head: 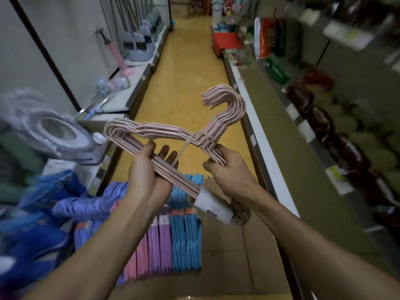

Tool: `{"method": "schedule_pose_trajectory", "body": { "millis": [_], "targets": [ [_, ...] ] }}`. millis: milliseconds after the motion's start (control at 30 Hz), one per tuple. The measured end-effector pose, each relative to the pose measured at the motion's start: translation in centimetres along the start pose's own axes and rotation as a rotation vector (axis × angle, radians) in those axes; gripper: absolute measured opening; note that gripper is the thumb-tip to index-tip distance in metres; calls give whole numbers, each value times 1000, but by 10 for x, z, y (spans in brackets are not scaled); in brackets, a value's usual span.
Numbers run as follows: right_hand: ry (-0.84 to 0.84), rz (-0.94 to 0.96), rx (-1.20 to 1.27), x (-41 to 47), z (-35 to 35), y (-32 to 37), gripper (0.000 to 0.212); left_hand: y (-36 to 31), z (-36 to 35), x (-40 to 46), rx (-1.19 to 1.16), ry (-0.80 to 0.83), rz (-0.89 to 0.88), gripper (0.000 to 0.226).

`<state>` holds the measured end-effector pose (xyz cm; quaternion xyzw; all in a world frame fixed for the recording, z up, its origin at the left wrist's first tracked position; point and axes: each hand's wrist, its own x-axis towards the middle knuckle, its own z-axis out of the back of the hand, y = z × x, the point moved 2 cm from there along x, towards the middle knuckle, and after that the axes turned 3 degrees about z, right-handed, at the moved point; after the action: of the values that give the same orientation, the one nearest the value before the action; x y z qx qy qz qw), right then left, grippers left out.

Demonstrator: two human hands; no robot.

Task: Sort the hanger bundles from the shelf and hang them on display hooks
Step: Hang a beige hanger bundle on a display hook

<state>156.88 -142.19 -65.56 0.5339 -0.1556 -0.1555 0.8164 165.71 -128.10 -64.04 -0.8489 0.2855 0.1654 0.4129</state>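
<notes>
A shop aisle floor (190, 61) runs between shelves (255, 100). Below the arms, a cardboard box (233, 256) holds upright blue, purple and pink hanger packs (186, 239). Above the box, a pink hanger bundle (173, 133) is held in the air, hooks pointing away. The left hand (145, 174) grips its lower bars, fingers wrapped round them. The right hand (229, 167) grips its shoulder beside the white tie (186, 144).

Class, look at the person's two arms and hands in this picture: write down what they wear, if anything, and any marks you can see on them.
Both forearms are bare as far as the frame shows: no sleeves are in view. The left hand and right hand wear no gloves. No watch, bracelet or ring shows, and no markings can be made out.
</notes>
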Motion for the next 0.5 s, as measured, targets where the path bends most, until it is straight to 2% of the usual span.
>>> {"method": "schedule_pose_trajectory", "body": {
  "millis": [100,267,367,500],
  "targets": [
    [10,26,11,5,34,105,12,-73,-61,-62,-12,32,-21,45],
    [13,85,-40,13,93,281,37,-189,-153,-161,-71,95,14,39],
    [-7,119,-35,13,120,376,19,-254,-199,-215,-91,160,36,12],
    [-49,134,-47,6,146,480,16,-326,-244,-277,-58,223,42,11]
  ]
}}
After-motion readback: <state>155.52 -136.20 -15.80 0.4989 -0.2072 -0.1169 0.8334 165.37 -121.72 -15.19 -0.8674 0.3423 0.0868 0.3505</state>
